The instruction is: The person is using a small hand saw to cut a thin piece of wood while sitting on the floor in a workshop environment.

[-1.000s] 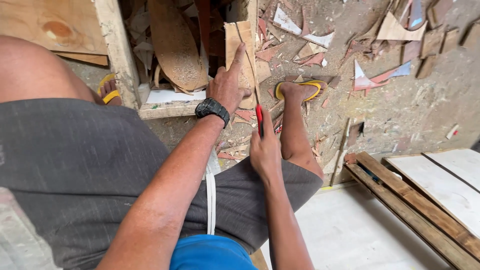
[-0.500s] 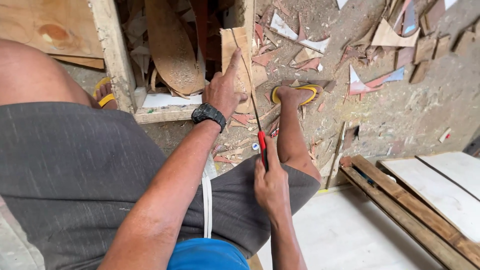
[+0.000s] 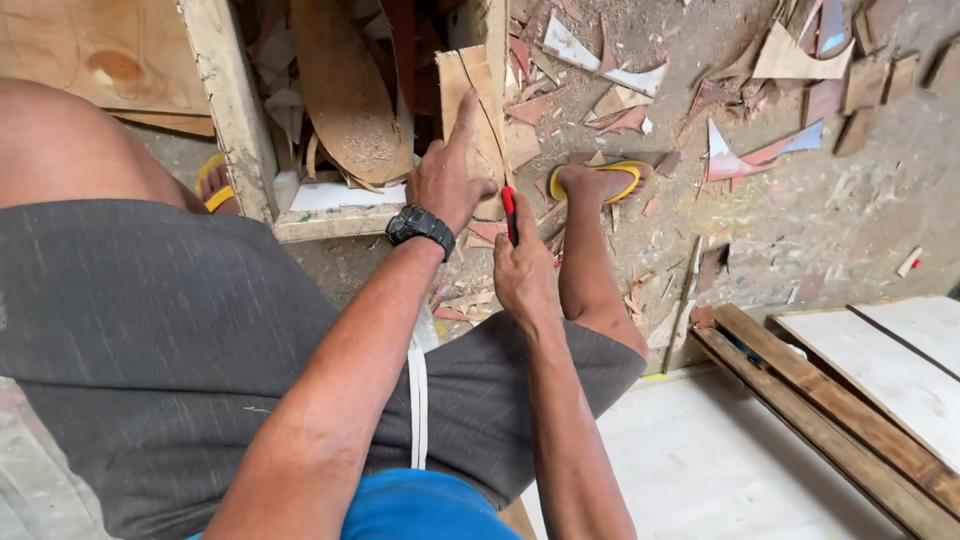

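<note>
The left hand (image 3: 447,180), a black watch (image 3: 420,225) on its wrist, lies on a thin wooden strip (image 3: 472,110) with its forefinger stretched flat up along the wood and the other fingers curled at the strip's lower end, pinning it down rather than closing around it. Left of that hand stands a pale wooden frame (image 3: 232,110), and beyond it a curved wooden offcut (image 3: 345,95) dusted with sawdust. Just to the right, touching close beside the left hand, the right hand (image 3: 522,270) is clenched on a red-handled tool (image 3: 510,212) whose tip meets the strip's right edge; the blade itself is too thin to make out. Right of this grip a foot in a yellow sandal (image 3: 600,180) rests among wood scraps (image 3: 770,60), with boards (image 3: 850,400) further right.
</note>
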